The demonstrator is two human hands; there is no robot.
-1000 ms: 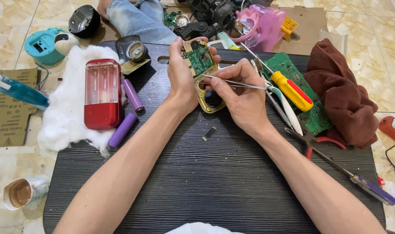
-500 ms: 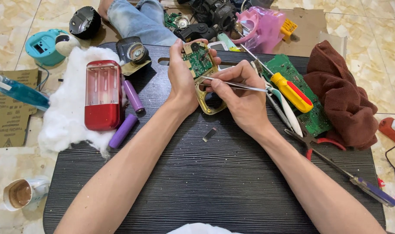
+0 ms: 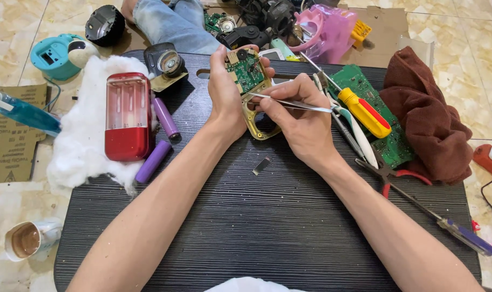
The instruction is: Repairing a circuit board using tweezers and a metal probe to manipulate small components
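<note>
Since a second ago almost nothing shifts, my hands hold their pose | my left hand (image 3: pixel 228 97) grips the small green circuit board (image 3: pixel 247 70) upright over the dark table (image 3: pixel 267 216) | my right hand (image 3: pixel 300 121) pinches metal tweezers (image 3: pixel 289 102), tips beside the board | yellow-handled screwdriver (image 3: pixel 365 112) lies just right.

Floor's (image 3: pixel 19 200) glossy beige marble-look tile with pale veining, evenly lit. A low table (image 3: pixel 267 227) with a dark ribbed top sits right on it, flattened brown cardboard (image 3: pixel 11 143) lying off to the left.
</note>
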